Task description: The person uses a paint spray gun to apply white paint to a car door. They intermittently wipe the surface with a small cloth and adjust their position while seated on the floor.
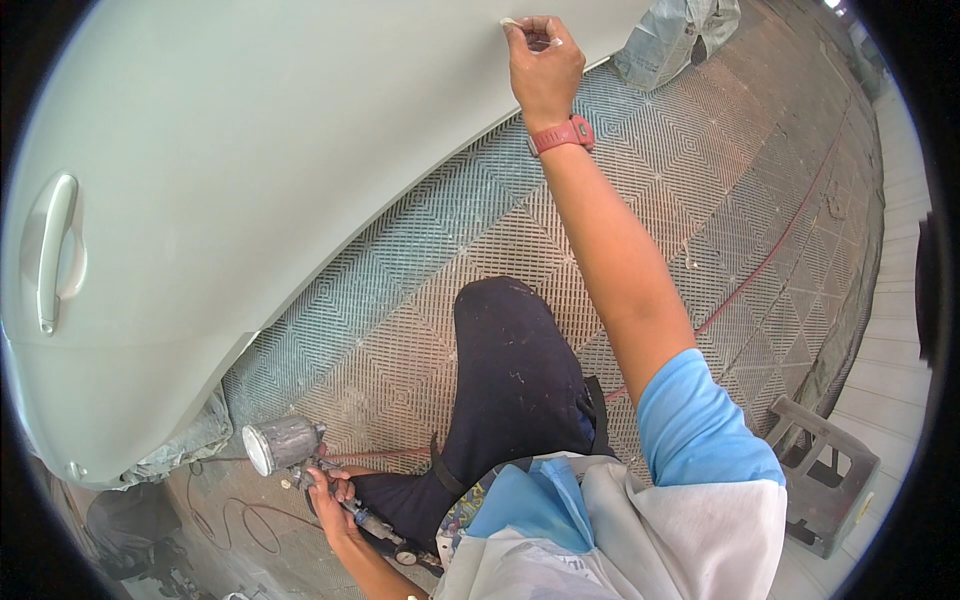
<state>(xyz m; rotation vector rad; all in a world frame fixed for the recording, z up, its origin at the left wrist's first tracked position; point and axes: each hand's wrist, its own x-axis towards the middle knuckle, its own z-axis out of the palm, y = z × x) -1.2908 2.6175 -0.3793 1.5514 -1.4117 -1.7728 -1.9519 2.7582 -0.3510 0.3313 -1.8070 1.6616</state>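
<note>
The right hand (pixel 543 62), at the top centre of the frame, is pinched closed on a small pale scrap (pixel 512 23), perhaps tape or a wipe, pressed against the lower edge of the car door panel (pixel 250 170). The left hand (pixel 330 500), low at the lower left, is clamped around the grip of a spray gun (pixel 285 445), whose metal cup points left, near the panel's bottom corner.

The panel fills the upper left, pale grey-green and evenly coated, its door handle (pixel 55 250) at the far left. If the coat is fresh, the right hand's fingers could smear it. The spray gun hangs close to the panel; a bump could mark the surface. A red hose (pixel 770 250) runs across the grated floor (pixel 450 230) behind the bent knee (pixel 510 360) and could snag a foot.
</note>
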